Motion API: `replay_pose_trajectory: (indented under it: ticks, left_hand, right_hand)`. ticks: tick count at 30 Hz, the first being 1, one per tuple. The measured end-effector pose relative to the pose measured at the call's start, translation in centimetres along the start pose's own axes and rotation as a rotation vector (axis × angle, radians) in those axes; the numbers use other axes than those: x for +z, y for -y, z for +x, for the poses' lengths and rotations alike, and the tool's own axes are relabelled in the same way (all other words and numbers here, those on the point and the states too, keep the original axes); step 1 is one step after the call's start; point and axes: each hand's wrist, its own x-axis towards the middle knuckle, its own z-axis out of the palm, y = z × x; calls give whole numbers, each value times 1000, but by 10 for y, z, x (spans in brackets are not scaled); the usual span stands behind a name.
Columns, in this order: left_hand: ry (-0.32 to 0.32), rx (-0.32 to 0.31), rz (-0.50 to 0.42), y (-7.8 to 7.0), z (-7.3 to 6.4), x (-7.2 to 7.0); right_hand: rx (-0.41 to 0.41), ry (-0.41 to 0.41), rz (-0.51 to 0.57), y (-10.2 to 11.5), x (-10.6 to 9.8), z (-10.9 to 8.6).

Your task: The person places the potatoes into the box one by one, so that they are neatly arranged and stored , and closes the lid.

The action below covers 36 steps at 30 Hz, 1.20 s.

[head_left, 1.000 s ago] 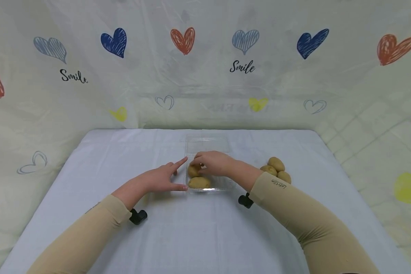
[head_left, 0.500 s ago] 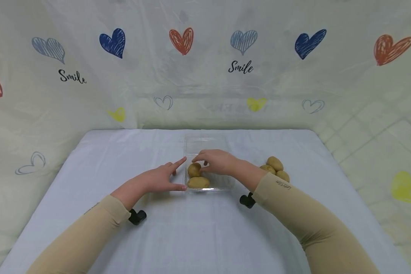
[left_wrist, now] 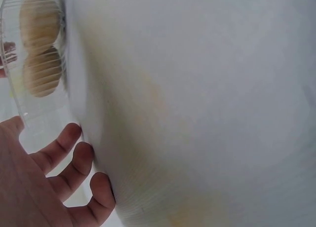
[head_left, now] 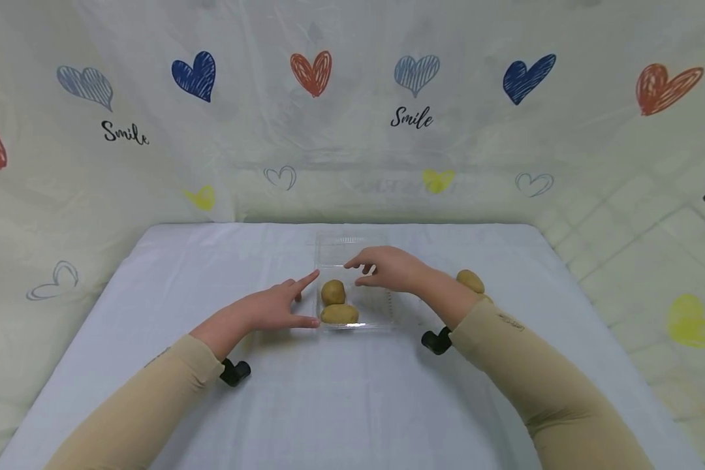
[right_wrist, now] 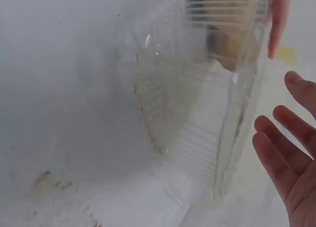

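We count two bare hands, one clear plastic container [head_left: 376,312] on the white cloth [head_left: 352,405], and two potatoes inside it. Both lie at the container's left end: a rounder potato [head_left: 333,292] and, just nearer to us, a longer potato [head_left: 339,314]. The container's lid [head_left: 352,249] stands open at the far side.

The left hand [head_left: 273,307] spreads forefinger and thumb wide, their tips at the container's left wall; it grasps nothing, and we cannot tell how firmly they touch. The right hand [head_left: 390,269] is above the container, thumb well apart from its loosely extended fingers, holding nothing.

Beyond the right forearm we see one more potato [head_left: 470,281] and a sliver of another [head_left: 487,299]; the sleeve [head_left: 534,365] may hide others. In both wrist views, the ribbed walls blur the potatoes within.
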Motion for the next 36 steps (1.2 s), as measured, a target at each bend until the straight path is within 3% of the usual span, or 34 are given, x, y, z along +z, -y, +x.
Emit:
replay_pose_trajectory:
  ticks: [8,13,27,36]
  left_hand:
    - [-13,0,-8,-1,-2,1]
    - [-22,12,-10,1,-2,1]
    - [-11,1,-18,2,-2,1]
    - [-11,1,-9,0,-4,0]
  right_hand:
    - [7,-108,77,-14,-15,-22]
    - [47,-126,73,-28,-20,-38]
    - [225,-86,48,-74,-25,-99]
    - [234,-54,-48,-87,-29,-132]
